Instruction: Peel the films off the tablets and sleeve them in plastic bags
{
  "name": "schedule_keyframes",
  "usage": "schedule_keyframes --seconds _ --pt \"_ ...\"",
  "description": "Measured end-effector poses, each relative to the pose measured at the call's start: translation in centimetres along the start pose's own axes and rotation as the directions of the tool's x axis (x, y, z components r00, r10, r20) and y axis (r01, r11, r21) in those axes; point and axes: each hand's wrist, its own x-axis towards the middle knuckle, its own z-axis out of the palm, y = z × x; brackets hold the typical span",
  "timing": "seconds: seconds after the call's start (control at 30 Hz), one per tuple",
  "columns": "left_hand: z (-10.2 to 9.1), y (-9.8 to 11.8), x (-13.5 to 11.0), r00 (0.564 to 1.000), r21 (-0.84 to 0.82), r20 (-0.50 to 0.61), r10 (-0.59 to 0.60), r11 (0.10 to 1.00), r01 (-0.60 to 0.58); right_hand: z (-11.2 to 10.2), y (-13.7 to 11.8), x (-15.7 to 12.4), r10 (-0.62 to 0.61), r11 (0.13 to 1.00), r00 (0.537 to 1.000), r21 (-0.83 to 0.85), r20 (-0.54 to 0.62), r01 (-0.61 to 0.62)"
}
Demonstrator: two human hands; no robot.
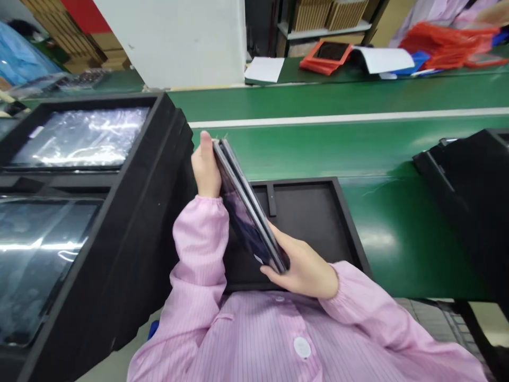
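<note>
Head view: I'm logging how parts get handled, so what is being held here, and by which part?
A thin dark tablet, tilted on edge: the left hand grips its far end, and the right hand grips its near end.

The right hand (304, 268) is covering the lower end of the slim device (248, 204). A black foam tray (465, 207) is running out of view.

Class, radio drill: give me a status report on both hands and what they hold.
Left hand and right hand gripping thin dark flat device, tilted on edge. Black tray beneath. Black foam holder beside left arm.
</note>
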Motion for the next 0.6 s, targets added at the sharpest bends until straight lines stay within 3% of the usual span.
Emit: schedule_keyframes --seconds 0.13,0.43,0.6 --pt "-0.6 0.6 0.4 0.993 0.045 0.011 0.118 0.992 -0.118 1.8 2.8 0.2 -0.048 0.994 0.998 0.095 -0.038 0.051" --pt "-1.1 0.4 -0.1 0.953 -0.017 0.190 0.237 0.971 -0.239 1.0 3.3 0.8 -0.094 0.951 0.994 0.299 0.053 0.074" --pt "-0.3 0.0 0.1 0.956 -0.063 0.204 0.213 0.977 -0.204 2.3 4.5 0.9 -0.080 0.913 0.997 0.399 -0.020 0.081"
